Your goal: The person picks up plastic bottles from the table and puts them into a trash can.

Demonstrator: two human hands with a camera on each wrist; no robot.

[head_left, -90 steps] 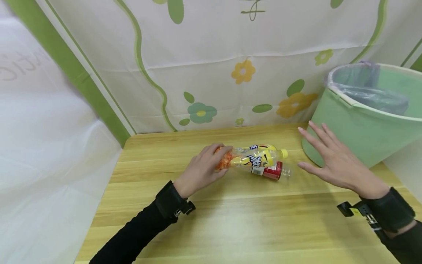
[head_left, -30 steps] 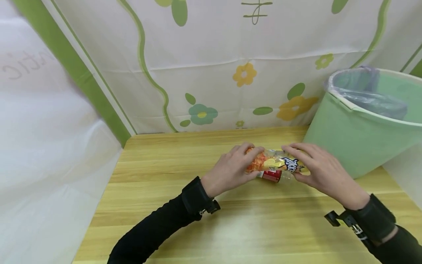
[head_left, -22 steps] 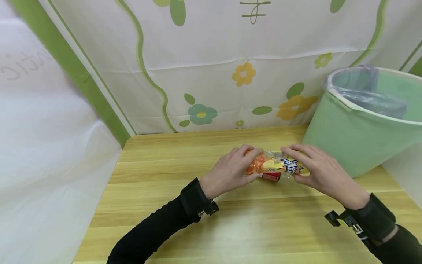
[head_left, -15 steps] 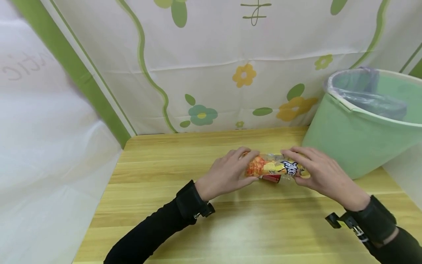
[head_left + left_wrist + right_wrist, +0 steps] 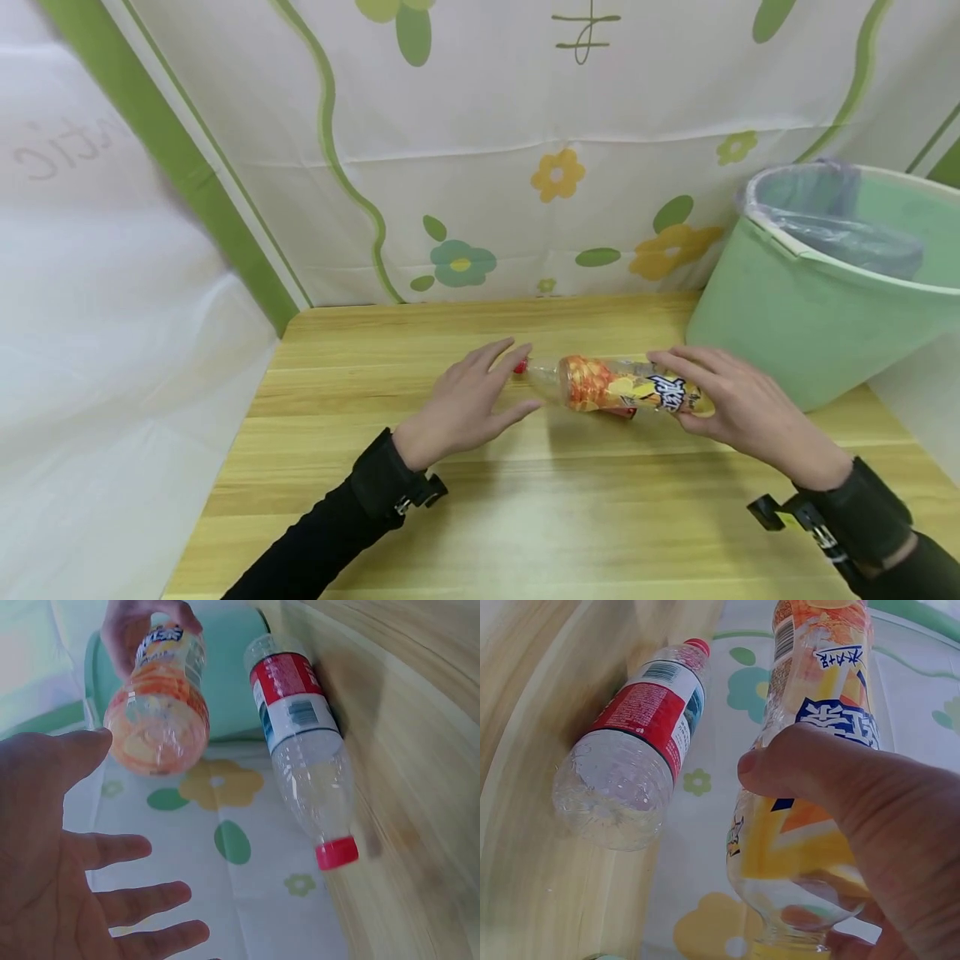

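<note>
My right hand grips the cap-end half of a clear drink bottle with a yellow and orange label, thumb and fingers around it. In the right wrist view its yellow cap points down, below the hand. The bottle is held level above the table. My left hand is off the bottle, fingers spread and holding nothing. In the left wrist view, the bottle's base faces the open left palm. Beneath lies a second clear bottle with a red and white label and red cap, partly hidden in the head view.
A green bin with a thin plastic liner stands at the back right, close to my right hand. Behind the wooden table hangs a white flowered cloth. Another white sheet is on the left.
Earlier the left hand held the orange-labelled bottle alone, then both hands held it further right. Now the left hand has let go and drawn back left; the right hand keeps its grip.
</note>
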